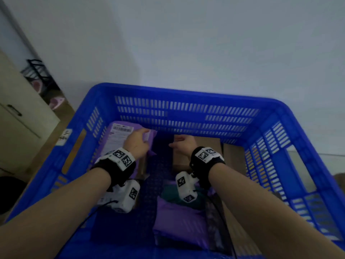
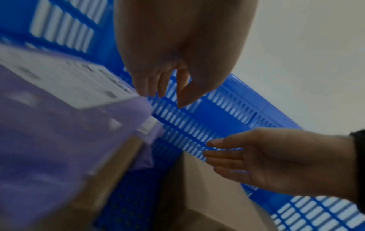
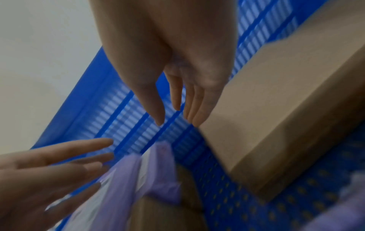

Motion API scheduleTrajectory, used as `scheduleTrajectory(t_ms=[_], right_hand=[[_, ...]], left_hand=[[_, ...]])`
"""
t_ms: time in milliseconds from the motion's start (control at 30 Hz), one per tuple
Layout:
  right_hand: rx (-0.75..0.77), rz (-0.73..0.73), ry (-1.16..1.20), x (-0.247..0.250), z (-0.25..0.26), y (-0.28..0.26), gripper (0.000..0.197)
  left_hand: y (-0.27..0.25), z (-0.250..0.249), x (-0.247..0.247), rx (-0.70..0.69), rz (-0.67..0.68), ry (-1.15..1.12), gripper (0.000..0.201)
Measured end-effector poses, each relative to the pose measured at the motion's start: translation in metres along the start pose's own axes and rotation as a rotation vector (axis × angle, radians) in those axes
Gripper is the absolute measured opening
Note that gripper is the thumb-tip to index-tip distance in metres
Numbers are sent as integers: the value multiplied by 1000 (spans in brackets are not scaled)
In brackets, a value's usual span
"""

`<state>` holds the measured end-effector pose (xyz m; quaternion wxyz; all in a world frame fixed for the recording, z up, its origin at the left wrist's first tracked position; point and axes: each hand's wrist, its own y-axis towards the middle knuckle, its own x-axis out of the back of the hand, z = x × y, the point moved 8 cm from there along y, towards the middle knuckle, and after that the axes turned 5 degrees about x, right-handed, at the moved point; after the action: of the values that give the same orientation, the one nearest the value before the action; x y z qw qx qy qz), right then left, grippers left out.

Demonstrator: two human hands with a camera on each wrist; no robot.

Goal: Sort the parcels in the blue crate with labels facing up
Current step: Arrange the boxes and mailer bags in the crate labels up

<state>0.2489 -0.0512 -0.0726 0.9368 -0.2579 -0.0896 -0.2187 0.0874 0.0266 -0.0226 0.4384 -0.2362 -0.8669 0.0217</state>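
Head view first: both arms reach down into the big blue slotted plastic crate [image 1: 186,109]. The left hand [image 1: 137,142] is over the purple plastic mailer parcel with a white printed label [image 1: 119,135], which lies in the far-left corner, label facing up. The right hand [image 1: 183,143] hovers above the flat brown cardboard box [image 1: 209,144] against the far wall, fingers loose and pointing left. Nearer the person lies a second purple soft parcel [image 1: 179,219] with a dark teal bundle [image 1: 171,195] at its far end. Each wrist carries a black strap with white marker blocks. Outside the crate, far left, stands a cream cabinet [image 1: 16,113].

Over to the left wrist view: the left hand [image 2: 177,51] has its fingers [image 2: 164,84] straight and spread, pointing down at the crate wall just past the labelled mailer's [image 2: 65,87] corner. No grip, and I cannot tell whether they touch the mailer. The right hand [image 2: 276,157] comes in from the right, fingers extended, holding nothing, above the cardboard box [image 2: 213,187].

Right wrist view now, blurry: the right hand [image 3: 171,51] hangs with relaxed, straight fingers [image 3: 197,107], tips just beside the cardboard box's [image 3: 286,109] edge. The left hand [image 3: 43,168] is splayed flat over the purple mailer [image 3: 126,184].
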Motion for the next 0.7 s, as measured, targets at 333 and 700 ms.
scheduleTrajectory(t_ms=[333,700], right_hand=[[-281,-98,-426,165,-79,9,40],[-445,72,-183,157,-92,-18,36]], left_hand=[[15,-19,-129,303,336,-95,62],[11,10,-165,461,392,-147,34]])
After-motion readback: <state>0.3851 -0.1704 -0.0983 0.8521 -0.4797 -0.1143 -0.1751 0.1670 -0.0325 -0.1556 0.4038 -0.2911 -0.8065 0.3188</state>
